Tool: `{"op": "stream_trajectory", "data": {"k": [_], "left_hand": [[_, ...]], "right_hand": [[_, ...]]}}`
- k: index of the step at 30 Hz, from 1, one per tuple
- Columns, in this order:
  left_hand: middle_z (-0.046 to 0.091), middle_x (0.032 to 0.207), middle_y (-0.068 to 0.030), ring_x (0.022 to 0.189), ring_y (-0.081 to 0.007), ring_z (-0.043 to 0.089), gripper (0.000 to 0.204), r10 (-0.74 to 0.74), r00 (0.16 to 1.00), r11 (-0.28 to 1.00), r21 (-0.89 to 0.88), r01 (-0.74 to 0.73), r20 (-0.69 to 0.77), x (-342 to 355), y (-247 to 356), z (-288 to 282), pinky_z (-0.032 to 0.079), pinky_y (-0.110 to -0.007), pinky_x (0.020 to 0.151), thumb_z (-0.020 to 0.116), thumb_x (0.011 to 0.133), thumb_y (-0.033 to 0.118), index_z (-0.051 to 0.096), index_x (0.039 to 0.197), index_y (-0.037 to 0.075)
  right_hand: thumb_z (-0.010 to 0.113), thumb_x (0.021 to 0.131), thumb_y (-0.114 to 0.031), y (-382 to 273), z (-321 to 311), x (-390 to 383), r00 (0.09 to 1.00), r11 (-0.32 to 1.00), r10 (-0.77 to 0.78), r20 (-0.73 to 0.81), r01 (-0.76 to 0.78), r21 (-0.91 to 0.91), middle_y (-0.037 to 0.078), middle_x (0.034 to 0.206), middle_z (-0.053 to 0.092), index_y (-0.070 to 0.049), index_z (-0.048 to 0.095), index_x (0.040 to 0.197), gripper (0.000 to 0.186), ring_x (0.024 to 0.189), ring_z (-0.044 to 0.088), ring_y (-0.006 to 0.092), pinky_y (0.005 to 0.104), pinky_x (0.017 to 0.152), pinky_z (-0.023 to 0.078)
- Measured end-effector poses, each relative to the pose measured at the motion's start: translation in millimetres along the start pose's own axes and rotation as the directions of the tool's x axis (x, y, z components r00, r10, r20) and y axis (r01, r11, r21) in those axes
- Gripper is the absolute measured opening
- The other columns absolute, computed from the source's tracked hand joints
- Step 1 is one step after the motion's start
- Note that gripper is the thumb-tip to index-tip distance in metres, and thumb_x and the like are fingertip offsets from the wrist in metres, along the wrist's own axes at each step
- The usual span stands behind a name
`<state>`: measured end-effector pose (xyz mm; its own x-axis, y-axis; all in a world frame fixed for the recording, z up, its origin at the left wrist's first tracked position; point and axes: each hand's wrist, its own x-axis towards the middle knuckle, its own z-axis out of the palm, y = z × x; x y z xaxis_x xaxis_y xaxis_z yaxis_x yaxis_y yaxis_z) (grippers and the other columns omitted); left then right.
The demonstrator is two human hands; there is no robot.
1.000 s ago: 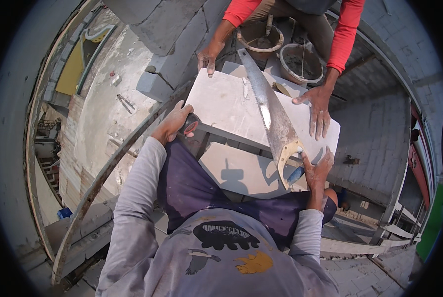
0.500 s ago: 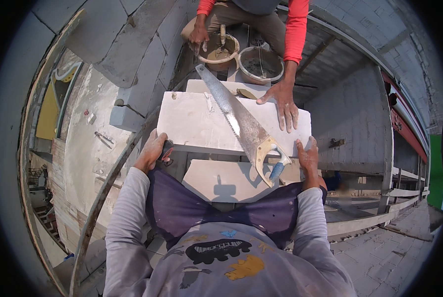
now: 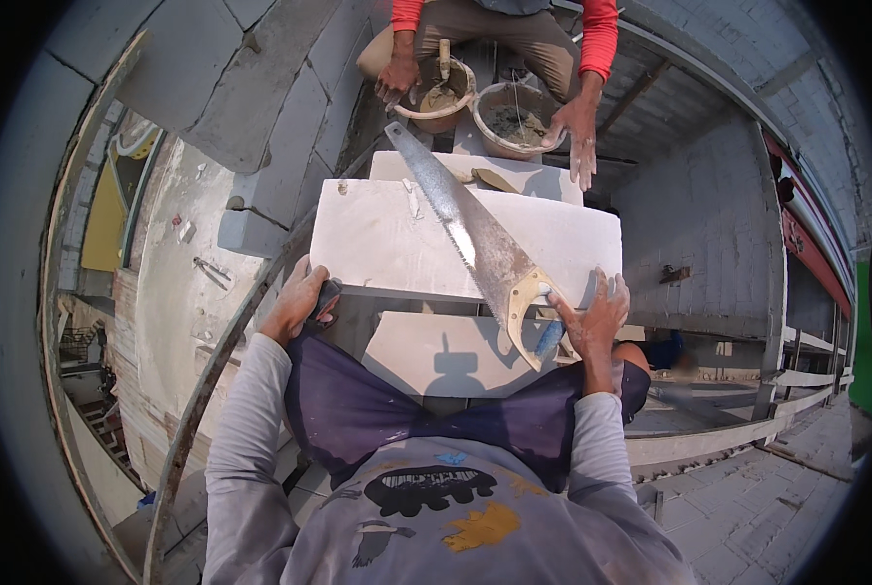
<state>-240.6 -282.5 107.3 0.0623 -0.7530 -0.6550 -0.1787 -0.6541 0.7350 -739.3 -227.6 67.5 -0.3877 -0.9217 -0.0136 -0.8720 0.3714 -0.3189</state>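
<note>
Standing beyond block (image 3: 387, 234), buckets (image 3: 510, 149) of mortar (image 3: 514, 123)

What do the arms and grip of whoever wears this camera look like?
The left sleeve and right sleeve are long, pale grey and wrinkled. The left grip and right grip are ungloved human hands, dusty at the fingers. No cables show.

1 handsaw (image 3: 475, 234) lies across 1 white block (image 3: 382, 234).

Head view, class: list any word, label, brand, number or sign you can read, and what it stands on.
No text can be read.
Saw blade: no legible lettering.
Grey shirt: printed pictures, no legible words.
Red panel at right: pale marks, too small and blurred.
</note>
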Motion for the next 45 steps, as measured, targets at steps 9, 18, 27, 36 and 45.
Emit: {"op": "stream_trajectory", "data": {"k": [9, 18, 27, 36, 45], "left_hand": [[0.065, 0.103, -0.0097, 0.080, -0.0173, 0.067, 0.035, -0.025, 0.997, 0.999, 0.017, 0.027, -0.071, -4, -10, 9, 0.057, -0.033, 0.057, 0.055, 0.103, 0.028, 0.053, 0.133, 0.008], [0.064, 0.101, -0.0086, 0.080, -0.0164, 0.067, 0.030, 0.006, 1.000, 0.990, -0.138, -0.003, 0.022, -47, -27, 44, 0.059, -0.031, 0.060, 0.053, 0.106, 0.024, 0.056, 0.130, 0.006], [0.068, 0.110, -0.0093, 0.085, -0.0157, 0.068, 0.046, -0.019, 0.991, 0.986, -0.167, -0.003, -0.129, -37, -39, 44, 0.059, -0.030, 0.063, 0.051, 0.107, 0.024, 0.054, 0.149, 0.006], [0.068, 0.104, -0.0066, 0.082, -0.0130, 0.067, 0.049, 0.014, 0.978, 0.982, -0.180, -0.053, -0.210, -24, -38, 35, 0.057, -0.028, 0.062, 0.048, 0.108, 0.028, 0.058, 0.149, 0.004], [0.065, 0.110, -0.0060, 0.098, -0.0140, 0.062, 0.046, 0.077, 0.908, 0.915, -0.332, -0.228, -0.411, -59, -44, 57, 0.059, -0.029, 0.074, 0.059, 0.110, 0.019, 0.050, 0.153, 0.004]], "right_hand": [[0.088, 0.078, -0.067, 4, -12, 53, 0.967, 0.962, 0.235, 0.096, -0.245, 0.121, 0.034, 0.158, 0.037, -0.006, 0.047, 0.162, 0.112, 0.144, 0.042, 0.0525, 0.0582, 0.118, 0.041], [0.090, 0.079, -0.060, 12, -19, 140, 0.990, 0.969, 0.122, 0.071, -0.134, 0.209, 0.031, 0.150, 0.053, -0.005, 0.064, 0.147, 0.091, 0.140, 0.056, 0.0422, 0.0470, 0.114, 0.051], [0.090, 0.080, -0.060, 24, -10, 154, 0.995, 0.996, 0.078, 0.056, -0.080, 0.045, 0.030, 0.153, 0.047, -0.007, 0.055, 0.153, 0.097, 0.140, 0.051, 0.0486, 0.0539, 0.117, 0.046], [0.077, 0.095, -0.058, 19, -28, 94, 0.996, 0.996, -0.029, 0.080, 0.035, -0.079, 0.033, 0.148, 0.048, -0.001, 0.058, 0.149, 0.080, 0.140, 0.049, 0.0480, 0.0553, 0.117, 0.044], [0.082, 0.089, -0.028, -1, -25, 44, 0.965, 0.953, -0.229, 0.131, 0.194, 0.233, 0.024, 0.124, 0.051, -0.002, 0.060, 0.130, 0.053, 0.116, 0.058, 0.0454, 0.0537, 0.099, 0.050]]}}
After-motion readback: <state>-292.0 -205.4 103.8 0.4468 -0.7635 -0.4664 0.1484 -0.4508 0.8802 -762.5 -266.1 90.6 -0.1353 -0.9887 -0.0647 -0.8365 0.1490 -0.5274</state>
